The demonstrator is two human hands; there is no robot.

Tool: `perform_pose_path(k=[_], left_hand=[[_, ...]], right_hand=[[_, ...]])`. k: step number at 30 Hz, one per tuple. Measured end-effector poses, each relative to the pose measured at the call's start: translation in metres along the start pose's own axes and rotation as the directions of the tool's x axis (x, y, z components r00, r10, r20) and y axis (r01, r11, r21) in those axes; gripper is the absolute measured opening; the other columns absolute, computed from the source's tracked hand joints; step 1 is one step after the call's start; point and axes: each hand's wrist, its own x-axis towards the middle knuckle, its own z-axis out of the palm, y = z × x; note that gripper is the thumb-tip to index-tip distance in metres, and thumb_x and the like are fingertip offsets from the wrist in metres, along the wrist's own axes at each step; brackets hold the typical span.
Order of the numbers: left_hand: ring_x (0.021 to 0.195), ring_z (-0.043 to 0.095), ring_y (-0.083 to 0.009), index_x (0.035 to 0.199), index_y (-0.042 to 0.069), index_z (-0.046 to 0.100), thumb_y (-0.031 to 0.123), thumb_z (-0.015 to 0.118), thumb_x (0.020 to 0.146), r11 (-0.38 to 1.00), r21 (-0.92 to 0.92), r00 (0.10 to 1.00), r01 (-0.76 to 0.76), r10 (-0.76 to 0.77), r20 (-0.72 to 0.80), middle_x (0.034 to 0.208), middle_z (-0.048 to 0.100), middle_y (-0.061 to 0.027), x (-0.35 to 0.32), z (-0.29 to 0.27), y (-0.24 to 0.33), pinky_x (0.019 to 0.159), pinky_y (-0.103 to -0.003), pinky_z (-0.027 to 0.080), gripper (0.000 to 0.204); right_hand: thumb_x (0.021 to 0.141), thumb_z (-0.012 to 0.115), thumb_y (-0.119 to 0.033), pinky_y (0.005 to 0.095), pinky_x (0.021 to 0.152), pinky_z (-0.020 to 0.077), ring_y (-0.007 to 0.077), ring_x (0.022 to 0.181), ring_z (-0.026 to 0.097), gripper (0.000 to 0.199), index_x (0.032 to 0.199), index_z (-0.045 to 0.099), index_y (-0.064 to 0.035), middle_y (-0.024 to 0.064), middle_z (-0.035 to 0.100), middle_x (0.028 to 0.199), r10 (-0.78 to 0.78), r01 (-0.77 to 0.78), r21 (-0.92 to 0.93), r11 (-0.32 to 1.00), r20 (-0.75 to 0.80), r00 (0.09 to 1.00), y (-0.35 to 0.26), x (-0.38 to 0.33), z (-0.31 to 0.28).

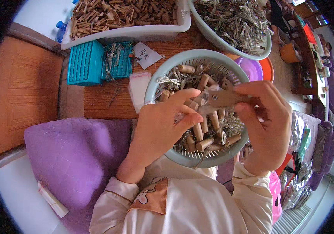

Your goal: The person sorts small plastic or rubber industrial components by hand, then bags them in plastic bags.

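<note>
My right hand (pixel 269 126) pinches a flat-looking brown cardboard piece (pixel 223 99) between thumb and fingers, pointing it left. At its left end is crumpled clear plastic, which looks like a small bag (pixel 204 102). My left hand (pixel 157 126) is beside this plastic, thumb and index finger curved around it; its other fingers are hidden, and a shiny bit shows by the palm. Beneath both hands sits a grey-green slotted basket (pixel 151 87) holding several short brown cardboard tubes (pixel 204 144) and silvery wire-like strands (pixel 170 80).
A white tub (pixel 180 28) of brown pieces and a green basin (pixel 266 50) of silvery bundles stand at the back. Teal racks (pixel 84 64), a paper note (pixel 146 54) and clear bags (pixel 139 87) are on the wooden table (pixel 93 109). A purple cushion (pixel 73 156) is at left.
</note>
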Motion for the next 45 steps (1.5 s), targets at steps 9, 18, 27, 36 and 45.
perform_pose_path(k=[9,18,27,36,45], left_hand=[[0.06,0.048,-0.0131,0.102,0.007,0.055,0.025,0.066,0.067,0.989,-0.132,0.987,-0.062,0.081,0.14,0.079,0.062,-0.0053,0.001,0.004,0.002,0.052,-0.024,0.038,0.041],[0.063,0.052,-0.0141,0.098,0.005,0.057,0.022,0.069,0.064,0.994,-0.094,0.996,-0.064,0.07,0.052,0.078,0.06,-0.0065,-0.001,0.005,0.011,0.053,-0.024,0.041,0.04],[0.068,0.048,-0.0013,0.099,0.001,0.054,0.015,0.066,0.072,0.625,-0.766,0.989,0.148,-0.095,0.114,0.081,0.058,-0.001,0.008,0.018,-0.014,0.055,-0.015,0.039,0.032],[0.062,0.048,-0.0013,0.103,0.001,0.052,0.02,0.066,0.072,0.789,-0.614,1.0,-0.019,0.03,0.006,0.082,0.06,-0.0029,0.002,0.02,-0.008,0.051,-0.015,0.039,0.038],[0.051,0.042,-0.0002,0.105,0.005,0.052,0.025,0.068,0.069,0.941,-0.325,0.994,-0.099,0.081,-0.069,0.081,0.062,-0.004,0.003,0.014,-0.004,0.043,-0.016,0.033,0.044]], right_hand=[[0.065,0.057,0.001,0.0208,0.057,0.0422,0.0113,0.064,0.054,0.02,0.085,0.059,0.001,0.0065,0.053,0.077,-0.124,0.093,0.11,0.99,0.314,0.941,0.016,0.007,-0.001],[0.064,0.061,-0.004,0.029,0.052,0.0434,0.0226,0.054,0.054,0.016,0.081,0.061,-0.0048,0.0095,0.055,0.073,-0.169,0.14,0.116,0.983,0.308,0.936,0.01,0.007,0.011],[0.076,0.059,-0.023,0.0263,0.058,0.0404,0.0195,0.062,0.054,0.032,0.097,0.056,-0.0008,0.0112,0.057,0.07,-0.027,0.033,0.472,0.881,-0.02,0.999,0.033,-0.007,0.038],[0.082,0.052,-0.02,0.0231,0.058,0.0403,0.0104,0.064,0.051,0.026,0.095,0.057,0.0021,0.0079,0.056,0.071,0.129,-0.284,0.537,0.794,0.308,0.943,0.037,-0.02,0.043],[0.081,0.054,-0.022,0.0202,0.061,0.0391,0.0077,0.07,0.049,0.035,0.105,0.052,0.0027,0.0047,0.056,0.083,0.107,-0.354,0.827,0.436,0.343,0.933,0.034,-0.021,0.05]])
